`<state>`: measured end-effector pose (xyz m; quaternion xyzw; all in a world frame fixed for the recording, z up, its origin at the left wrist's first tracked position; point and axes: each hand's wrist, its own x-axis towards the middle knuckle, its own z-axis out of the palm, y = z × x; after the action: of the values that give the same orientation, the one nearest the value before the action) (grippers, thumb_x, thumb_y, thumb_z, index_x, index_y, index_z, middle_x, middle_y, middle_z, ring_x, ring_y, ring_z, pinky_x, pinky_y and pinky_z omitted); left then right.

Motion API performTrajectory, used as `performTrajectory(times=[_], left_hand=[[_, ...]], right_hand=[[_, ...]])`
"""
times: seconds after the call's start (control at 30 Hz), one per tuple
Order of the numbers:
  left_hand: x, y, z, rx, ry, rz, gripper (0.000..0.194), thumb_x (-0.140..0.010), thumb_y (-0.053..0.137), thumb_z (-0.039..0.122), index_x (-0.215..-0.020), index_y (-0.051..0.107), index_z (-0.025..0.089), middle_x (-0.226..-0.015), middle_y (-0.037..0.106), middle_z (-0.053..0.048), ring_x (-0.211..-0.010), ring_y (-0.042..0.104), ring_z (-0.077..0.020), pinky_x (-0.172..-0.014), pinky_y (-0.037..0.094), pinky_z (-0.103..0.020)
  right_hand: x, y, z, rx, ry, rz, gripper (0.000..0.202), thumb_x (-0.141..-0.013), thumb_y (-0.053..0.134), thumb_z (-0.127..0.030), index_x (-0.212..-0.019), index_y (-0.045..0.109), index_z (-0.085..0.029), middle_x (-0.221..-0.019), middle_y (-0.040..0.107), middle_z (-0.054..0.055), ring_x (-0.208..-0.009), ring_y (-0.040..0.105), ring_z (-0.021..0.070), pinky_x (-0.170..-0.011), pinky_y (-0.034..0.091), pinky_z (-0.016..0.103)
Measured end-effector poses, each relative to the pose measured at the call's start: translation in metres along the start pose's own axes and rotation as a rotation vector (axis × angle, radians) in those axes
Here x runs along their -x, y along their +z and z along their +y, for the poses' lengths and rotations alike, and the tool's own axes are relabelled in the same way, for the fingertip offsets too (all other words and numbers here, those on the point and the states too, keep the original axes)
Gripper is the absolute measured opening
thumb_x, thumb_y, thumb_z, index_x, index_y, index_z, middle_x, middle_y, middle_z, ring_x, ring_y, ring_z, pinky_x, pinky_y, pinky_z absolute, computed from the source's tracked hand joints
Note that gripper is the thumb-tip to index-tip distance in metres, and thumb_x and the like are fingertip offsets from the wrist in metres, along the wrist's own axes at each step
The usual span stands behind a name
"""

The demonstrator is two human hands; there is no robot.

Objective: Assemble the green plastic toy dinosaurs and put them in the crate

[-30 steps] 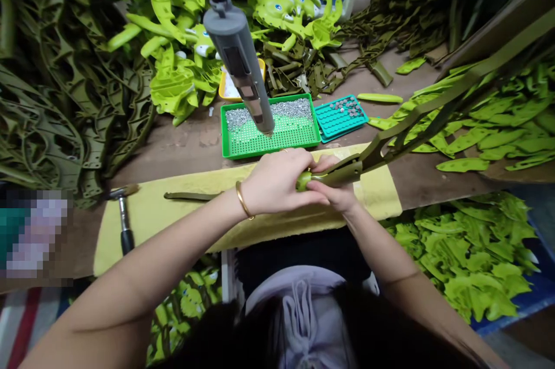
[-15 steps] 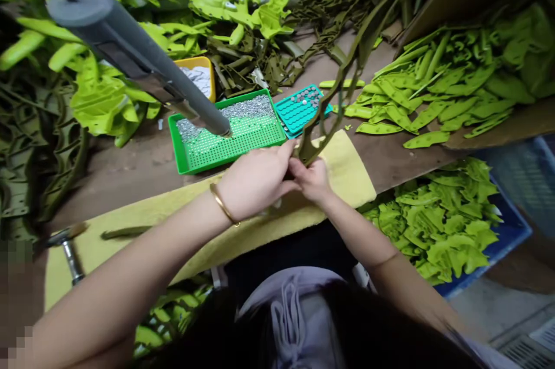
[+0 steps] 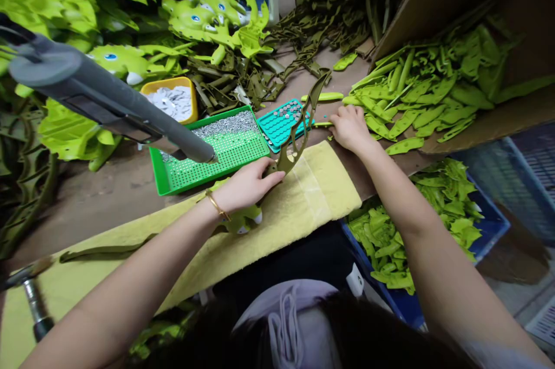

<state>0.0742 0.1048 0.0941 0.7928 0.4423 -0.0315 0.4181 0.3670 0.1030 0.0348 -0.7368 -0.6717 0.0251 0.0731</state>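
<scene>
My left hand (image 3: 248, 185) is closed on the lower end of an olive-green curved plastic part (image 3: 299, 132), whose long openwork arm slants up and to the right. Below this hand, on the yellow cloth, lies a lime-green toy piece (image 3: 243, 221) with white tips, partly covered by the hand. My right hand (image 3: 353, 129) reaches to the edge of a pile of flat lime-green plastic pieces (image 3: 403, 117). Its fingers are bent and somewhat apart, with the fingertips beside a narrow lime-green piece (image 3: 322, 124); no held piece shows.
A grey cylindrical tool (image 3: 117, 103) hangs over a green tray (image 3: 160, 181) of small metal bits. Nearby are a teal tray (image 3: 274, 127) and a yellow bin (image 3: 193, 100). A hammer (image 3: 32, 296) lies on the yellow cloth (image 3: 303, 213). Blue crates (image 3: 489, 236) stand lower right.
My right hand has left the olive part and moved right to the lime-green pile. My left hand keeps the part, now lower over the cloth. The lime-green toy piece shows beneath it.
</scene>
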Motion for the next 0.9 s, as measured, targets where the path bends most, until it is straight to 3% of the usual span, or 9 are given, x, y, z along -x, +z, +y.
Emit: performTrajectory(times=[0.1, 0.17, 0.27, 0.37, 0.47, 0.6, 0.73, 0.9], left_hand=[[0.002, 0.007, 0.002, 0.024, -0.021, 0.057, 0.032, -0.087, 0.047, 0.043, -0.099, 0.061, 0.017, -0.099, 0.068, -0.008, -0.089, 0.063, -0.0229, -0.079, 0.046, -0.032], [0.003, 0.012, 0.003, 0.002, -0.010, 0.151, 0.035, -0.089, 0.046, 0.042, -0.106, 0.061, 0.016, -0.100, 0.068, -0.009, -0.092, 0.064, -0.0241, -0.081, 0.046, -0.033], [0.004, 0.018, 0.005, -0.054, 0.025, 0.233, 0.038, -0.091, 0.044, 0.042, -0.111, 0.062, 0.015, -0.099, 0.070, -0.010, -0.092, 0.065, -0.0261, -0.081, 0.047, -0.035], [0.005, 0.023, 0.006, -0.064, 0.051, 0.213, 0.038, -0.092, 0.046, 0.042, -0.113, 0.064, 0.016, -0.102, 0.072, -0.010, -0.091, 0.067, -0.0262, -0.082, 0.048, -0.035], [0.007, 0.025, 0.005, -0.051, 0.047, 0.204, 0.045, -0.092, 0.048, 0.040, -0.129, 0.055, 0.016, -0.106, 0.072, -0.010, -0.093, 0.068, -0.0262, -0.084, 0.050, -0.035], [0.010, 0.025, -0.001, 0.016, 0.073, 0.175, 0.066, -0.092, 0.048, 0.035, -0.151, 0.024, 0.019, -0.116, 0.070, -0.008, -0.101, 0.068, -0.0249, -0.091, 0.051, -0.036], [0.012, 0.023, -0.006, 0.072, 0.125, 0.145, 0.062, -0.093, 0.046, 0.035, -0.151, 0.027, 0.024, -0.140, 0.055, -0.002, -0.121, 0.059, -0.0224, -0.104, 0.044, -0.034], [0.013, 0.018, -0.008, 0.129, 0.153, 0.107, 0.064, -0.093, 0.045, 0.039, -0.151, 0.025, 0.026, -0.148, 0.044, 0.002, -0.132, 0.048, -0.0214, -0.112, 0.037, -0.035]], right_hand=[[0.020, -0.006, -0.019, -0.485, 0.087, 0.250, 0.026, -0.090, 0.043, -0.029, -0.105, 0.061, -0.018, -0.101, 0.064, 0.009, -0.098, 0.058, 0.0222, -0.101, 0.040, 0.047], [0.038, -0.005, -0.041, -1.034, 0.245, 0.333, 0.027, -0.092, 0.041, -0.041, -0.111, 0.054, -0.025, -0.081, 0.062, 0.000, -0.068, 0.057, 0.0128, -0.079, 0.051, 0.034], [0.060, 0.005, -0.087, -1.747, 0.496, 0.162, 0.039, -0.091, 0.036, -0.059, -0.106, 0.053, -0.027, -0.060, 0.054, -0.007, -0.045, 0.046, 0.0083, -0.057, 0.049, 0.025], [0.068, 0.013, -0.126, -2.111, 0.637, 0.103, 0.043, -0.096, 0.026, -0.054, -0.103, 0.057, -0.025, -0.065, 0.062, -0.004, -0.055, 0.058, 0.0101, -0.065, 0.054, 0.027], [0.065, 0.011, -0.145, -2.293, 0.611, 0.086, 0.041, -0.099, 0.023, -0.041, -0.108, 0.059, -0.026, -0.087, 0.072, -0.003, -0.084, 0.067, 0.0123, -0.085, 0.055, 0.032], [0.062, 0.003, -0.148, -2.369, 0.546, -0.062, 0.044, -0.100, 0.021, -0.040, -0.109, 0.061, -0.025, -0.101, 0.074, -0.002, -0.108, 0.063, 0.0130, -0.101, 0.050, 0.037], [0.062, 0.000, -0.147, -2.318, 0.548, -0.085, 0.039, -0.098, 0.027, -0.041, -0.111, 0.061, -0.026, -0.105, 0.073, -0.002, -0.115, 0.060, 0.0133, -0.104, 0.048, 0.039], [0.064, 0.003, -0.151, -2.133, 0.474, 0.010, 0.039, -0.091, 0.040, -0.053, -0.111, 0.061, -0.028, -0.114, 0.070, -0.001, -0.119, 0.058, 0.0169, -0.100, 0.052, 0.042]])
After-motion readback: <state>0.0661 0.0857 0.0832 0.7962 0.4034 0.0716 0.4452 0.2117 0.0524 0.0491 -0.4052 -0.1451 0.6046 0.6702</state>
